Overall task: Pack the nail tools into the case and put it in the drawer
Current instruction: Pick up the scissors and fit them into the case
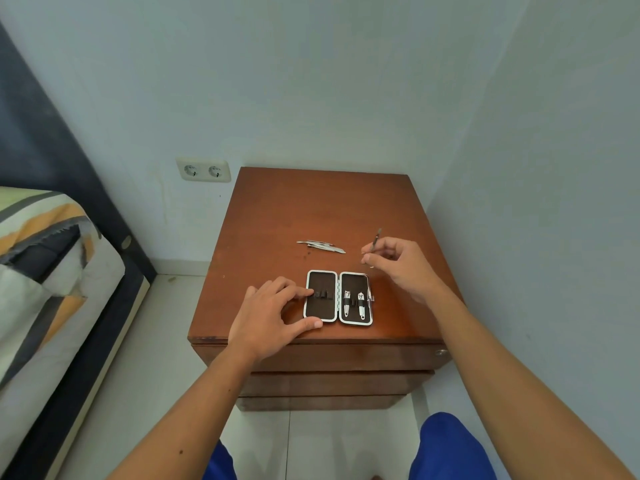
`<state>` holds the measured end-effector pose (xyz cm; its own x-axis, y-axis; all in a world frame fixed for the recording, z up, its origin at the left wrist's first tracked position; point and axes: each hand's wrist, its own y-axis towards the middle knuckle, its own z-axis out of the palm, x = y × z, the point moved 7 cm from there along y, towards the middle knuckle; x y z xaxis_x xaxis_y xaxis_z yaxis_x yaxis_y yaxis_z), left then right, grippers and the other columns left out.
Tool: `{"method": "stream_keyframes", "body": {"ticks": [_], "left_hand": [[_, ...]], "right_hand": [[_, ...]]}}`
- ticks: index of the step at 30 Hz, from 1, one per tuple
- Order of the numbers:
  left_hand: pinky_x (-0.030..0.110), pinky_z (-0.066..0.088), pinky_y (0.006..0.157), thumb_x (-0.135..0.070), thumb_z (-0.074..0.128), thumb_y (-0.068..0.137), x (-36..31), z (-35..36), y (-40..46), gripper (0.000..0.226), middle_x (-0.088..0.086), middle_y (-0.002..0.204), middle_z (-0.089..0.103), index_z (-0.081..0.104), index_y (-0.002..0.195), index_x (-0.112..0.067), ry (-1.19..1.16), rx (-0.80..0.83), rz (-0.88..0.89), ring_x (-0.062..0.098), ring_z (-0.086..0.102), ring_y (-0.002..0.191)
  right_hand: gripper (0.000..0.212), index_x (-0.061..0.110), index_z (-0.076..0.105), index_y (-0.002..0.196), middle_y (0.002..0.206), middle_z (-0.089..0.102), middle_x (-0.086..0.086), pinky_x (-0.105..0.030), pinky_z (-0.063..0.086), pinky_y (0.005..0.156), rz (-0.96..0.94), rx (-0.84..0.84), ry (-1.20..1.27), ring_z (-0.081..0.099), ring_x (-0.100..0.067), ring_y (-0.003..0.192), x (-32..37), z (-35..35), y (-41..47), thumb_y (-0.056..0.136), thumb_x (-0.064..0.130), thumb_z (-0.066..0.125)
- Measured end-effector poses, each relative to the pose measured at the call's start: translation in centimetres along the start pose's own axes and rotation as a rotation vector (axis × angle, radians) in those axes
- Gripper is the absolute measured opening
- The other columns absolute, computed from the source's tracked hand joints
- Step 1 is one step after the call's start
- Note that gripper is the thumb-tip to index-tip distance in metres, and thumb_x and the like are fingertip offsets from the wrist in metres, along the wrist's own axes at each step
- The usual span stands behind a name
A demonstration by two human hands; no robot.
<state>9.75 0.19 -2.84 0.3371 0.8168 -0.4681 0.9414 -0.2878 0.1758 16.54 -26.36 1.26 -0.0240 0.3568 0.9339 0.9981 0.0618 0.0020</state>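
A small case (337,297) lies open flat near the front edge of a brown wooden nightstand (311,209). Its right half holds two nail clippers (354,303) under elastic loops; the loops in its left half are bare. My left hand (273,315) rests on the case's left edge, fingers spread, thumb at the front corner. My right hand (401,263) hovers right of the case and pinches a thin metal nail tool (375,239) that points up and away. A few slim metal tools (322,246) lie loose on the top behind the case.
Below the nightstand's top are closed drawers (322,356), with a small round knob (440,352) at the right. A wall stands close behind and on the right. A bed (52,271) with patterned bedding is at the left; a double socket (203,170) is on the wall.
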Motion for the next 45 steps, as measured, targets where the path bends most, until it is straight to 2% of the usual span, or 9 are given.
{"method": "stream_keyframes", "body": {"ticks": [3, 7, 13, 21, 26, 31, 36, 40, 45], "left_hand": [[0.036, 0.042, 0.097, -0.089, 0.052, 0.083, 0.0, 0.0, 0.0, 0.066, -0.025, 0.125, 0.055, 0.062, 0.133, -0.048, -0.005, 0.002, -0.001, 0.001, 0.051, 0.113], [0.037, 0.042, 0.098, -0.09, 0.05, 0.082, -0.1, -0.1, 0.0, 0.068, -0.024, 0.127, 0.056, 0.061, 0.134, -0.048, -0.011, 0.008, -0.004, 0.001, 0.051, 0.115], [0.036, 0.042, 0.098, -0.088, 0.054, 0.083, -0.1, 0.0, 0.0, 0.065, -0.025, 0.127, 0.055, 0.061, 0.134, -0.049, -0.002, 0.005, -0.006, 0.001, 0.052, 0.116], [0.037, 0.042, 0.098, -0.089, 0.052, 0.083, -0.1, 0.0, 0.0, 0.066, -0.025, 0.125, 0.054, 0.061, 0.134, -0.048, 0.001, 0.006, -0.002, 0.001, 0.052, 0.114], [0.036, 0.042, 0.099, -0.089, 0.053, 0.083, -0.1, 0.0, 0.0, 0.066, -0.025, 0.126, 0.054, 0.061, 0.134, -0.048, -0.002, 0.004, -0.003, 0.001, 0.052, 0.115], [0.036, 0.041, 0.099, -0.089, 0.054, 0.082, 0.0, 0.0, 0.0, 0.066, -0.025, 0.125, 0.054, 0.061, 0.134, -0.048, -0.004, 0.003, -0.01, 0.001, 0.051, 0.115], [0.036, 0.041, 0.099, -0.087, 0.055, 0.083, 0.0, 0.1, 0.0, 0.066, -0.025, 0.127, 0.054, 0.06, 0.136, -0.049, -0.004, 0.011, -0.011, 0.001, 0.05, 0.116], [0.036, 0.041, 0.098, -0.087, 0.055, 0.083, 0.0, 0.0, 0.0, 0.066, -0.025, 0.127, 0.055, 0.061, 0.136, -0.048, -0.001, 0.007, -0.008, 0.0, 0.051, 0.116], [0.036, 0.041, 0.099, -0.087, 0.055, 0.083, 0.0, 0.0, 0.0, 0.066, -0.025, 0.128, 0.055, 0.061, 0.136, -0.048, -0.004, 0.005, -0.009, 0.001, 0.05, 0.117]], "right_hand": [[0.017, 0.023, 0.083, 0.106, 0.097, 0.08, -0.002, -0.031, 0.056, 0.091, 0.023, 0.006, 0.052, 0.067, -0.014, 0.09, 0.5, -0.6, 0.0, 0.095, 0.013, 0.075], [0.023, 0.01, 0.078, 0.118, 0.094, 0.079, -0.014, -0.027, 0.06, 0.08, 0.066, 0.05, 0.206, 0.071, -0.016, 0.08, 0.7, -1.0, -0.2, 0.096, 0.005, 0.073], [0.021, -0.001, 0.074, 0.11, 0.086, 0.077, -0.015, -0.024, 0.057, 0.066, 0.095, 0.02, 0.306, 0.071, -0.021, 0.076, 0.1, -1.5, -0.4, 0.09, 0.0, 0.078], [0.032, -0.002, 0.073, 0.115, 0.092, 0.078, -0.016, -0.028, 0.048, 0.071, 0.17, 0.01, 0.416, 0.065, -0.018, 0.075, -0.7, -2.0, -0.3, 0.084, -0.002, 0.081], [0.015, 0.005, 0.076, 0.104, 0.083, 0.077, -0.01, -0.028, 0.046, 0.072, 0.21, -0.018, 0.46, 0.065, -0.017, 0.078, -1.2, -1.9, -0.4, 0.091, -0.003, 0.073], [0.017, 0.003, 0.076, 0.105, 0.087, 0.074, -0.012, -0.027, 0.059, 0.071, 0.227, -0.007, 0.519, 0.071, -0.02, 0.082, -1.5, -1.6, -0.6, 0.096, -0.007, 0.066], [0.021, 0.005, 0.079, 0.108, 0.087, 0.076, -0.005, -0.019, 0.054, 0.068, 0.219, -0.01, 0.527, 0.067, -0.015, 0.077, -1.8, -1.5, -0.5, 0.092, -0.006, 0.071], [0.03, 0.011, 0.077, 0.114, 0.09, 0.076, -0.002, -0.026, 0.052, 0.075, 0.224, -0.044, 0.53, 0.064, -0.013, 0.077, -2.2, -1.8, -0.5, 0.088, -0.003, 0.077], [0.015, 0.012, 0.076, 0.1, 0.089, 0.072, -0.002, -0.024, 0.045, 0.069, 0.211, -0.081, 0.545, 0.056, -0.013, 0.075, -2.2, -1.8, -0.1, 0.092, 0.0, 0.074]]}}
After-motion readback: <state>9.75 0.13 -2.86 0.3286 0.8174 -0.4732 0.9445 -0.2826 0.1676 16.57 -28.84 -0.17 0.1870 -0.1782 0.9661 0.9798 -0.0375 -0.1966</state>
